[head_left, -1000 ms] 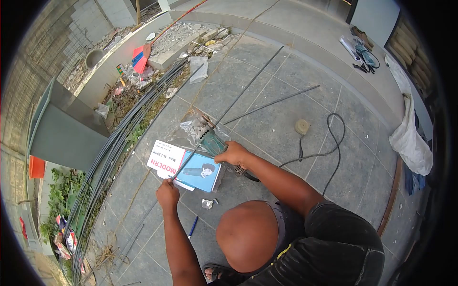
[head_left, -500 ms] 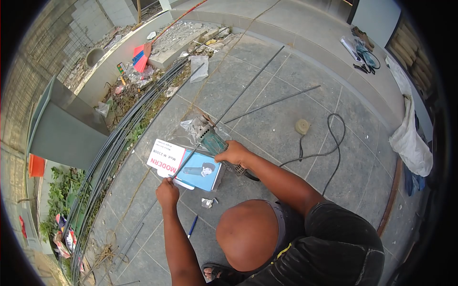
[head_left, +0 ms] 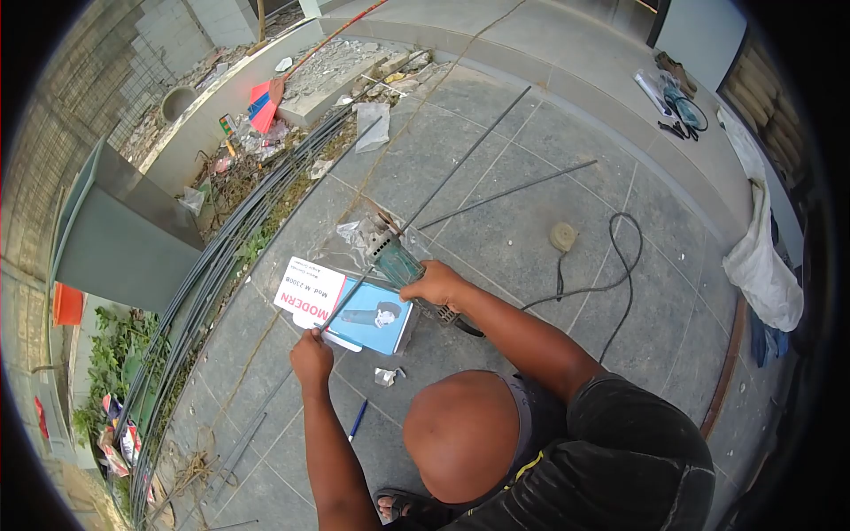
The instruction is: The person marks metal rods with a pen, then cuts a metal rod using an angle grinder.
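My right hand (head_left: 435, 288) is closed around the body of a green angle grinder (head_left: 397, 264), whose head and disc point away from me. My left hand (head_left: 312, 355) is closed on a thin dark steel bar (head_left: 465, 158), which runs diagonally over the box and up to the grinder's head. Whether the disc touches the bar cannot be made out. Beneath the bar lies a blue, white and red cardboard box (head_left: 378, 322) marked MODERN. A second bar (head_left: 512, 192) rests on the tiles, its near end close to the first bar.
A black cable (head_left: 630, 265) curls on the right near a round tan object (head_left: 562, 235). Long bars (head_left: 221, 239) lie bundled at the left beside a grey metal piece (head_left: 124, 243). A blue pen (head_left: 359, 419) is near my knee (head_left: 462, 434). Clear plastic lies behind the box.
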Available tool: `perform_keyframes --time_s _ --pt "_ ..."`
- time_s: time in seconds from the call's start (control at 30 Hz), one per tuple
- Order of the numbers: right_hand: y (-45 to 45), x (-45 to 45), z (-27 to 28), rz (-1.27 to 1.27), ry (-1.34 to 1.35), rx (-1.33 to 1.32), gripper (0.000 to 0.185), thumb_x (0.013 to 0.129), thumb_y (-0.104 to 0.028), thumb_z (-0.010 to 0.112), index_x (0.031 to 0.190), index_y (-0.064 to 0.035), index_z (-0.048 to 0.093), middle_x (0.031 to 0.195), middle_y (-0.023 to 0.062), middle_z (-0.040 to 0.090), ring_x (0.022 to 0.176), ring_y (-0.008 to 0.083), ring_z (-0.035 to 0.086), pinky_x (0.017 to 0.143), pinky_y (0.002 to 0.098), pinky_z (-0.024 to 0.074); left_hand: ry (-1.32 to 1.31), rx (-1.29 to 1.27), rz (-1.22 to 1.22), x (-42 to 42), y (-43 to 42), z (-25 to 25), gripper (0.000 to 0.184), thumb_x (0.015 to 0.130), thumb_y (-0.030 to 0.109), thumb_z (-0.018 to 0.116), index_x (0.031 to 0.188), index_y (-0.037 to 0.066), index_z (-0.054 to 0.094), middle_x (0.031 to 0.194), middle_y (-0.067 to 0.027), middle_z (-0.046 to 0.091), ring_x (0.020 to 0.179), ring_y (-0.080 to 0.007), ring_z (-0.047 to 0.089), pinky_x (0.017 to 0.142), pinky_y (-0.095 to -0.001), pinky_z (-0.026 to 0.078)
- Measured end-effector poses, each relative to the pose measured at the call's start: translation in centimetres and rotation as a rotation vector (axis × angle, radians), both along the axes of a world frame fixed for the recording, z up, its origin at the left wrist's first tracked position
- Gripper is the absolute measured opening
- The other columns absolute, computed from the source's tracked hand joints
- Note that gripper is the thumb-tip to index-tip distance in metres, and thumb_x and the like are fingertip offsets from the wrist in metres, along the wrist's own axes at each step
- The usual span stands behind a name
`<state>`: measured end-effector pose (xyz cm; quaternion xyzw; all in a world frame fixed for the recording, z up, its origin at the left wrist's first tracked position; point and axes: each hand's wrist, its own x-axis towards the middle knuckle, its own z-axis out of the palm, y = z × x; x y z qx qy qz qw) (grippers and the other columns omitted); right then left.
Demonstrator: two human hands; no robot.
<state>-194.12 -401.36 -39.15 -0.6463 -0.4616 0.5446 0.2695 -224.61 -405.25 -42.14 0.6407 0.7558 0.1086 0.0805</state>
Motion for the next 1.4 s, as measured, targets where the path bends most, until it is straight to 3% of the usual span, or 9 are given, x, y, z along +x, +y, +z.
perform_keyframes --time_s 0.17,0.23,0.47,0.57,0.63,0.73,0.83,1.4 --pt "-0.2 0.0 0.3 -0.008 0.004 0.011 0.055 0.054 -0.027 0.082 0.098 0.0032 0.070 0.098 0.0184 0.070 0.088 0.0267 0.068 0.078 0.0329 0.0516 0.005 0.022 -0.014 -0.1 0.0 -0.1 0.037 0.100 0.028 0.042 0.085 0.003 0.064 0.076 -0.0246 0.066 0.072 -0.0446 0.064 0.069 -0.0552 0.047" --pt "-0.2 0.0 0.4 0.008 0.042 0.001 0.051 0.059 -0.019 0.082 0.101 0.0054 0.068 0.092 0.0143 0.070 0.081 0.0218 0.065 0.074 0.0319 0.0503 0.006 0.026 -0.017 -0.1 0.0 -0.1 0.036 0.100 0.028 0.042 0.085 0.003 0.064 0.075 -0.0246 0.066 0.072 -0.0447 0.064 0.068 -0.0553 0.047" --pt "-0.1 -0.2 0.1 -0.004 0.022 0.005 0.049 0.059 -0.019 0.082 0.099 0.0053 0.068 0.092 0.0140 0.070 0.080 0.0217 0.065 0.074 0.0309 0.0502 0.002 0.026 -0.004 0.0 0.0 -0.1 0.036 0.100 0.027 0.041 0.086 0.003 0.064 0.076 -0.0244 0.067 0.073 -0.0447 0.064 0.070 -0.0552 0.047" --pt "-0.1 -0.2 0.3 -0.027 -0.006 0.012 0.054 0.054 -0.026 0.082 0.097 0.0050 0.070 0.097 0.0188 0.070 0.087 0.0265 0.068 0.076 0.0330 0.0519 0.003 0.009 -0.002 0.0 0.0 0.0 0.036 0.100 0.027 0.042 0.086 0.003 0.064 0.076 -0.0244 0.067 0.074 -0.0446 0.064 0.071 -0.0550 0.047" --pt "-0.3 -0.1 0.9 -0.010 0.018 -0.012 0.050 0.058 -0.020 0.082 0.098 0.0056 0.069 0.091 0.0140 0.070 0.080 0.0215 0.066 0.073 0.0307 0.0503 0.008 0.015 -0.003 0.0 0.0 0.0 0.036 0.100 0.027 0.042 0.086 0.003 0.064 0.076 -0.0243 0.067 0.074 -0.0446 0.064 0.070 -0.0550 0.047" --pt "-0.2 -0.2 0.3 -0.012 0.014 0.005 0.049 0.058 -0.019 0.082 0.098 0.0050 0.069 0.091 0.0137 0.070 0.080 0.0213 0.066 0.073 0.0310 0.0502 0.010 0.013 -0.001 0.1 0.0 0.1 0.036 0.100 0.027 0.042 0.086 0.003 0.064 0.076 -0.0243 0.067 0.073 -0.0445 0.064 0.070 -0.0548 0.047" --pt "-0.1 -0.1 0.2 -0.003 0.025 -0.004 0.055 0.054 -0.025 0.082 0.099 0.0050 0.069 0.099 0.0186 0.070 0.089 0.0270 0.068 0.078 0.0328 0.0514 -0.001 0.008 0.001 0.0 0.0 0.2 0.036 0.100 0.027 0.042 0.085 0.003 0.064 0.076 -0.0242 0.067 0.073 -0.0444 0.064 0.070 -0.0546 0.047" --pt "0.0 -0.1 0.0 -0.002 0.000 -0.001 0.057 0.053 -0.027 0.082 0.099 0.0054 0.069 0.100 0.0194 0.070 0.090 0.0274 0.068 0.079 0.0329 0.0516 -0.003 -0.011 0.012 0.2 -0.1 0.5 0.038 0.100 0.029 0.041 0.086 0.002 0.065 0.078 -0.0249 0.067 0.075 -0.0443 0.064 0.071 -0.0550 0.047"
